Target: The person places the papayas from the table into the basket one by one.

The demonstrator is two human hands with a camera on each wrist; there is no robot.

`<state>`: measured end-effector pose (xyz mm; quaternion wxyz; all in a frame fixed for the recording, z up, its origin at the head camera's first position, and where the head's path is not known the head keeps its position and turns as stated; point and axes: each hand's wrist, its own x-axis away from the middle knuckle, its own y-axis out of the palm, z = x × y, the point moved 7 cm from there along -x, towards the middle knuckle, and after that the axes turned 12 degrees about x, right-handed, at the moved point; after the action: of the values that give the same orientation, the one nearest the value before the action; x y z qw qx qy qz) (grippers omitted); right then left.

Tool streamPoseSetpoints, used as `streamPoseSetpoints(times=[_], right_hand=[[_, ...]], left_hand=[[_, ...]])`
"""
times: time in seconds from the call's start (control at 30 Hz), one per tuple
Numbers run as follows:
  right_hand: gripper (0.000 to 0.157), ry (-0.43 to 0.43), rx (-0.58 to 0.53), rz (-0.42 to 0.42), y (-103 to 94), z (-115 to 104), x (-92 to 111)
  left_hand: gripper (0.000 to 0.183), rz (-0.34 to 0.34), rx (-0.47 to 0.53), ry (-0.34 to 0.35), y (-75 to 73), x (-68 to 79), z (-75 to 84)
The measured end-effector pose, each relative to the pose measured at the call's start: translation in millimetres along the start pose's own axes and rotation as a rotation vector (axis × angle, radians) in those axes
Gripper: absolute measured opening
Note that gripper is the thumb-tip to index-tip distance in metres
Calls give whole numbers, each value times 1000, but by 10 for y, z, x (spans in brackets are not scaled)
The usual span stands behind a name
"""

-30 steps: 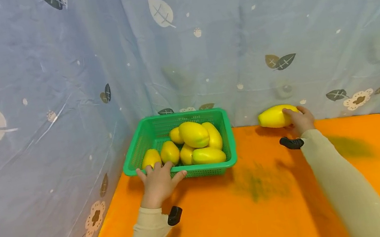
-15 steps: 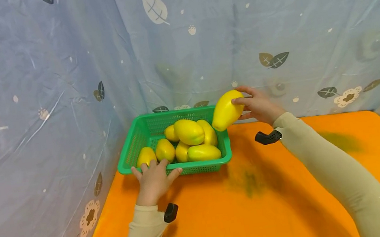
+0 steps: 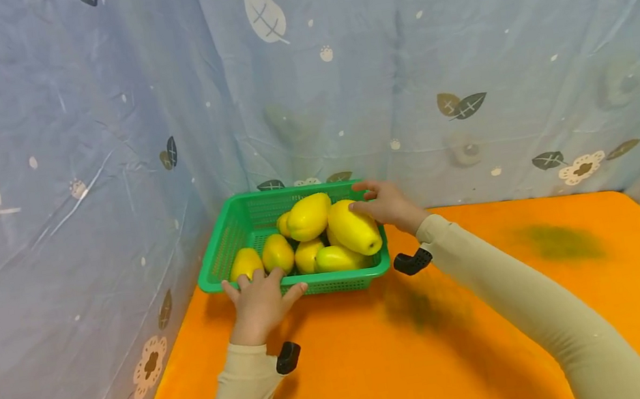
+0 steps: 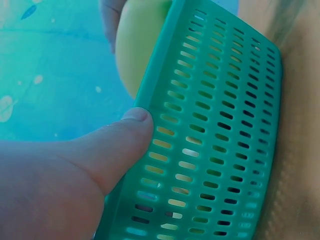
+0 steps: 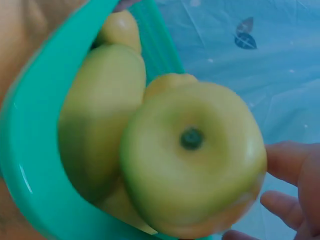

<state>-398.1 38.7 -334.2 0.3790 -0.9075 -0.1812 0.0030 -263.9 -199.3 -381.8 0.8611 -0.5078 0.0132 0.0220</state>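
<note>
A green plastic basket (image 3: 218,287) holds several smooth yellow fruits, some with a green tint. On the basket's right side, a large papaya (image 3: 354,229) lies tilted over the other fruits, its narrow end toward the front. My right hand (image 3: 391,208) is beside this papaya with its fingers extended; in the right wrist view, one fingertip (image 5: 280,159) meets its side and the others stand off it. My left hand (image 3: 258,308) holds the basket's front rim, fingers hooked over it. The left wrist view has the thumb (image 4: 135,117) against the outer edge.
An orange cloth (image 3: 352,374) covers the table under the basket. A blue-grey curtain (image 3: 375,67) printed with leaves and flowers hangs behind and along the left side. A greenish stain (image 3: 562,242) marks the cloth at the right.
My right hand has lifted the papaya from the table's back right, carried it left and set it onto the fruits in the basket. Another fruit there has shifted. My left hand stays at the rim.
</note>
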Motion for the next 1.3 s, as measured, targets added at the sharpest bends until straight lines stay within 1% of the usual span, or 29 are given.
streamPoseSetpoints(times=[0.13,0.33,0.53,0.63,0.73,0.87,0.97,1.07,1.13,1.2,1.3], right_hand=[[61,9,21,54,5,-1,28],[61,37,-30,57,-30,83,75],[61,42,-76,64,-91,150,168],[61,31,-75,84,-187,192,245],[63,8,-28,141,-369,241,345],[67,9,72,233,-676,367,560],[71,36,122,278,-882,522,780],[75,64,159,310,-1044,721,1023],[78,79,178,327,-1110,861,1173],[81,100,186,331,-1129,1011,1300],[84,126,187,341,-1064,1211,1450]], left_hand=[[65,4,-2,5,6,-10,10],[65,-10,-1,17,32,-31,34],[65,-20,26,17,40,-33,31],[65,-25,28,21,41,-40,24],[65,-32,22,22,36,-47,11],[65,-36,29,21,30,-61,-11],[66,-40,32,23,33,-76,-30],[66,-47,28,22,36,-89,-56],[66,-52,27,22,36,-97,-70],[66,-57,25,20,27,-104,-85],[67,-66,19,25,13,-123,-103]])
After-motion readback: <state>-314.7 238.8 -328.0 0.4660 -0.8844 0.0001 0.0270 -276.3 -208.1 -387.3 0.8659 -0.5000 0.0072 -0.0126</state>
